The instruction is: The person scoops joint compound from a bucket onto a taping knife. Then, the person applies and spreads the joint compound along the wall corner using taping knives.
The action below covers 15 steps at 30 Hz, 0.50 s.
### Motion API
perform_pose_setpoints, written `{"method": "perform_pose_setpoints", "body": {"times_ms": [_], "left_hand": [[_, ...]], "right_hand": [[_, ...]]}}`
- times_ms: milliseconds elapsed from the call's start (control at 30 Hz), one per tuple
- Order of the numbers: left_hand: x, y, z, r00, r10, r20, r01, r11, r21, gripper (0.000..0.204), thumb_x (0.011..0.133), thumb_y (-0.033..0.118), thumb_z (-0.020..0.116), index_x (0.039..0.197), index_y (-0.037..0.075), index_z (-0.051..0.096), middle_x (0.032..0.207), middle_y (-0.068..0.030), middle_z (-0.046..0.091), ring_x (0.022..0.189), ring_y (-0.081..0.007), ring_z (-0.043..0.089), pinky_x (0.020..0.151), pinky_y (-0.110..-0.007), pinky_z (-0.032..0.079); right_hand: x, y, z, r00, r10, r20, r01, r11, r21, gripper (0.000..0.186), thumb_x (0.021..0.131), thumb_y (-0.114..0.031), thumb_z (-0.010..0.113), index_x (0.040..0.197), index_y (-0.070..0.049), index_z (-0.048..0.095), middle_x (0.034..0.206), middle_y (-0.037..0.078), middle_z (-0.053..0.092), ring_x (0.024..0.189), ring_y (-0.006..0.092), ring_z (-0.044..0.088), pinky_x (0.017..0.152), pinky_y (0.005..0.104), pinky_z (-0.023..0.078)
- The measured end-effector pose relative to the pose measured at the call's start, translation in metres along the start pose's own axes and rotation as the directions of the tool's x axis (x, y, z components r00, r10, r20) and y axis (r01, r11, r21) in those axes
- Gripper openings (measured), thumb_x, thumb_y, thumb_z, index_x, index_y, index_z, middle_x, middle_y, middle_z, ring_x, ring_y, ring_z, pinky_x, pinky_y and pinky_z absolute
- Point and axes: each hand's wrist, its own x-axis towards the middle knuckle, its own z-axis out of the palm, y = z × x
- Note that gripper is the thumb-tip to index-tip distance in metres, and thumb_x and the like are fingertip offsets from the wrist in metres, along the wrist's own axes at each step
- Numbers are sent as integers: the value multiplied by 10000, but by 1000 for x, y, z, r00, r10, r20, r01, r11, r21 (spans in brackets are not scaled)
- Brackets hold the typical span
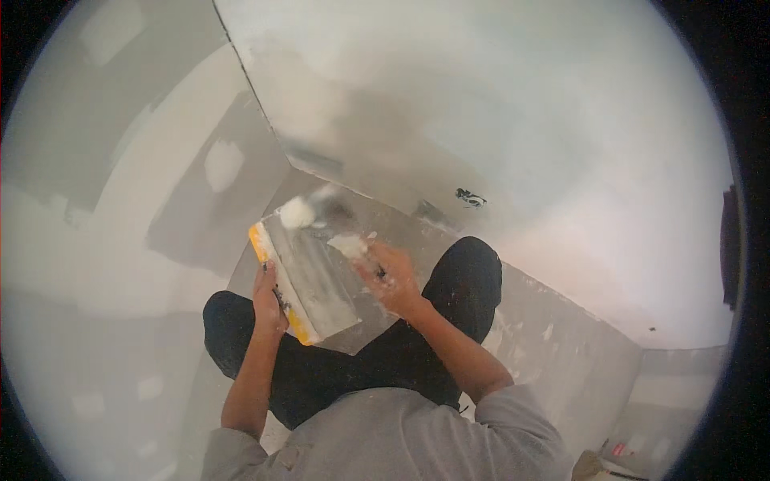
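My left hand (269,301) is closed round the yellow and black handle edge of a wide drywall knife (314,282). Its broad grey metal blade tilts over my lap, and a lump of white joint compound (297,213) sits near the far corner. More white residue shows along the blade. Just right of the blade, my right hand (391,279) grips a small putty knife (350,245), with white compound on its end. Most of that knife's handle is hidden in my fingers, and its tip is slightly blurred.
Patched grey and white walls (216,200) meet in a corner ahead. The right wall (561,160) has a small opening with black wires (471,198). My bent knees (473,272) flank the work above a grey floor (561,345) with white spots.
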Motion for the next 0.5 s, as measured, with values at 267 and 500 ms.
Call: {"method": "perform_pose_setpoints", "body": {"times_ms": [267, 500], "left_hand": [[5, 39, -17, 966, -168, 194, 211, 950, -229, 515, 1022, 370, 489, 1385, 8, 442, 1253, -155, 592, 1131, -305, 606, 988, -461, 494], [38, 92, -44, 995, -4, 99, 25, 978, -206, 546, 1038, 394, 451, 1432, 21, 386, 1293, -156, 566, 1160, -316, 584, 1017, -469, 474]], "right_hand": [[-24, 16, 19, 906, -329, 266, 418, 597, -685, 490, 894, -126, 617, 1379, -158, 549, 1080, 186, 641, 899, 335, 663, 746, 453, 547], [-37, 96, -49, 998, 60, 29, -22, 707, -707, 442, 932, -267, 632, 1312, -47, 584, 1171, 234, 640, 961, 305, 667, 763, 394, 558]]}}
